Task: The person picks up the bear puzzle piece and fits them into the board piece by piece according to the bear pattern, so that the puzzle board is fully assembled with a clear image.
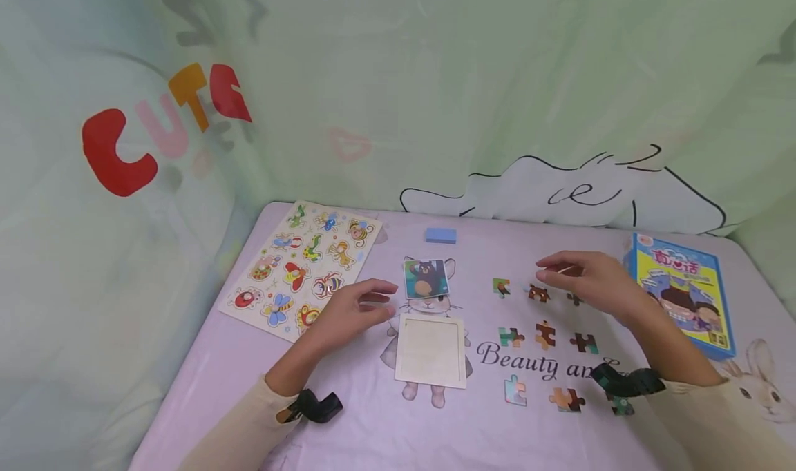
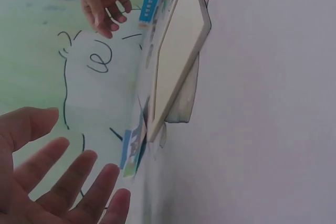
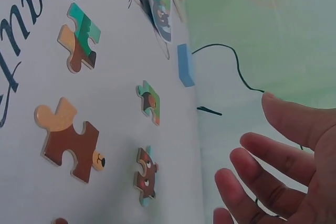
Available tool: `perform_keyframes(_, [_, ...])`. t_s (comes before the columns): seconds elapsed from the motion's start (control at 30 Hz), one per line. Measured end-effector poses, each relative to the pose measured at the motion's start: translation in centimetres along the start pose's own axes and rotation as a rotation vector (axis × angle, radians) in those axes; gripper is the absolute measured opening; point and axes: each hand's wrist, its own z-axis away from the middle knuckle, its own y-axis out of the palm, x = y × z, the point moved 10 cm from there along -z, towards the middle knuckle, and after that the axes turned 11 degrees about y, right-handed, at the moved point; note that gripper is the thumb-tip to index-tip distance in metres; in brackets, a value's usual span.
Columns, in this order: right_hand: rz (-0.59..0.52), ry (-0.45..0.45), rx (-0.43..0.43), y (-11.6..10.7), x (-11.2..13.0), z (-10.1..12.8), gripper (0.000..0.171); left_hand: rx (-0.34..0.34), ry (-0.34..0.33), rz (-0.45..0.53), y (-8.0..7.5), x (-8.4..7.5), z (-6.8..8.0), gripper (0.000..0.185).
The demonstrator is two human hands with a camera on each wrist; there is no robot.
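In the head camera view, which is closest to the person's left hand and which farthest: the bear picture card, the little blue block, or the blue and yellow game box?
From the left hand:
1. Bear picture card, just to its right, slightly farther back.
2. Blue block, farther back, near the curtain.
3. Game box, across the table at the right edge, beyond the right hand.

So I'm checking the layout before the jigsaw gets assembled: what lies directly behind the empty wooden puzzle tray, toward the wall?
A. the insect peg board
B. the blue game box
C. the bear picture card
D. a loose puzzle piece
C: in the head view the bear picture card sits just beyond the empty wooden tray, while the blue game box is far right and the insect peg board far left.
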Motion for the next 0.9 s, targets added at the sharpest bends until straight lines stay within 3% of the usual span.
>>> perform_keyframes(0.37, [0.028, 0.001, 0.047, 2.1, 0.8, -2.5, 0.056, 0.076, 0.035, -0.041, 1.7, 0.7, -1.6, 0.032])
perform_keyframes(0.57, [0.04, -0.008, 0.063, 3.1, 1.0, -3.7, 0.052, 0.095, 0.044, -0.094, 2.1, 1.4, -1.6, 0.03])
perform_keyframes(0.77, [0.01, -0.005, 0.069, 4.1, 1.1, -4.8, 0.044, 0.127, 0.039, -0.085, 2.5, 1.8, -1.4, 0.031])
perform_keyframes(0.9, [-0.014, 0.001, 0.085, 4.7, 1.2, -5.4, 0.041, 0.138, 0.07, -0.116, 2.6, 1.8, -1.4, 0.03])
